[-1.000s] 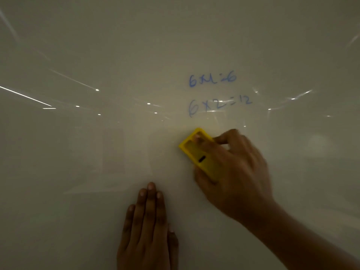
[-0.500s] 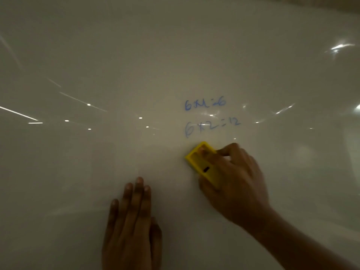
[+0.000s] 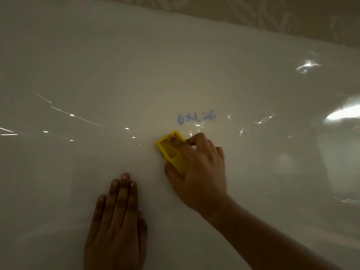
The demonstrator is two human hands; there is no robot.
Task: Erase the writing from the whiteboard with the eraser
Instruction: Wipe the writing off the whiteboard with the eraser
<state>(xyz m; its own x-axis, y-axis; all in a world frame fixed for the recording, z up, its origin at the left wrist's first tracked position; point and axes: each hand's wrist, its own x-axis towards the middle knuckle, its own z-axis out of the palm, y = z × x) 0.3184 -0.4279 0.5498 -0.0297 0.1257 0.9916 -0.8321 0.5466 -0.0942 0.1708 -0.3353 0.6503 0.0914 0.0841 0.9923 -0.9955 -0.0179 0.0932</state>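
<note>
A glossy whiteboard (image 3: 97,75) fills the view. One line of blue writing (image 3: 196,118), partly smeared, stands near the middle. Just below it, my right hand (image 3: 198,166) presses a yellow eraser (image 3: 169,149) flat against the board, fingers on its back and thumb at its lower edge. My left hand (image 3: 118,221) lies flat on the board lower left of the eraser, fingers together, holding nothing. No second line of writing shows below the first.
The board's top edge meets a patterned wall (image 3: 292,18) at the upper right. Bright reflections of lights (image 3: 342,112) streak across the board's right side and left side.
The lower line "6x2=12" is gone from view; the eraser moved up over where it stood. The view tilted down, showing the board's top edge. My left hand stayed flat.
</note>
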